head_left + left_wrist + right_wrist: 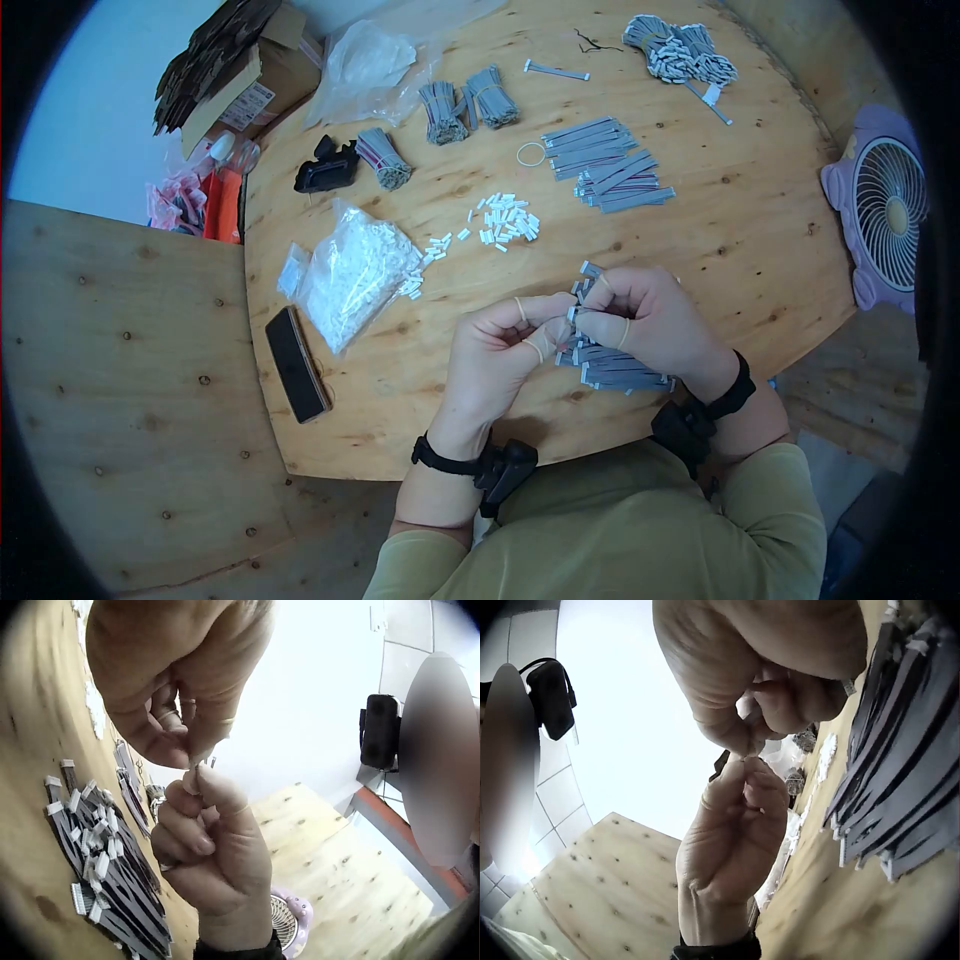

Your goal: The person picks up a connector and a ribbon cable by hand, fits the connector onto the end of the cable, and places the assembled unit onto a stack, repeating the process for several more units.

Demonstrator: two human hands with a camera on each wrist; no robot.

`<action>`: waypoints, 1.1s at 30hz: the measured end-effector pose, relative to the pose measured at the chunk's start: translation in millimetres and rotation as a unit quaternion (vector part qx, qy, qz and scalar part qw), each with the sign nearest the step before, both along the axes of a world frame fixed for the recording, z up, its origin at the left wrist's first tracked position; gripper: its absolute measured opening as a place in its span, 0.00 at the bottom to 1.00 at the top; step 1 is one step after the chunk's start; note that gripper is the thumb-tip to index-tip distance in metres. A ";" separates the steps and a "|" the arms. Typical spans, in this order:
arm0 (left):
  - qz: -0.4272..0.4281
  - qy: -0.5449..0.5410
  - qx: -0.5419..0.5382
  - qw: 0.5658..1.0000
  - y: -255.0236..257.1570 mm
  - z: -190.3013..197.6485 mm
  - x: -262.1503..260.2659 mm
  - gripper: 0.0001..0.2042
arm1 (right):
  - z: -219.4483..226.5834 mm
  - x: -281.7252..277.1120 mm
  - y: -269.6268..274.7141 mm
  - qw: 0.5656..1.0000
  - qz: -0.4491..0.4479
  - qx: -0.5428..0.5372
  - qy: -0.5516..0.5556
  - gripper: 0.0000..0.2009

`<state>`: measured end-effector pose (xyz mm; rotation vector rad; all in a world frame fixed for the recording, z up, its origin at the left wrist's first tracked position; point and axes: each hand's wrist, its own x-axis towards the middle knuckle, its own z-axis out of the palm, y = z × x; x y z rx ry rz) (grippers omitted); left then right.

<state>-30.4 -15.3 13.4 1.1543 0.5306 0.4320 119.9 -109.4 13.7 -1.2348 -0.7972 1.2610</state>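
A person's left hand and right hand, fingers curled, tips meeting, pinched a small white plastic connector, partly hidden, above a pile of flat, grey, white-tipped ribbon cables.

Left lane: bare tabletop between phone and left hand, passable.
Left front: bag and loose white connectors block.
Right lane: bare wood from right hand toward fan, passable; fan blocks beyond.
Below right hand: cable pile obstructs.
Far side: grey cable strips block.
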 end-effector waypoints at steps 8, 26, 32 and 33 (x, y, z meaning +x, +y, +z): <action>0.010 0.006 0.002 1.000 -0.5 3.0 -0.8 0.11 | 1.4 -1.4 1.7 0.999 0.011 0.004 0.042 0.04; 0.011 -0.044 -0.080 0.996 1.1 -3.5 0.8 0.11 | 11.8 1.5 0.9 0.997 0.029 0.007 0.076 0.03; 0.009 -0.049 -0.091 0.995 0.1 -3.8 1.4 0.10 | 6.1 2.6 0.2 0.997 0.031 0.011 0.066 0.03; 0.008 -0.050 -0.093 0.994 0.0 -3.5 1.3 0.10 | 4.8 2.5 0.3 0.997 0.035 0.014 0.067 0.03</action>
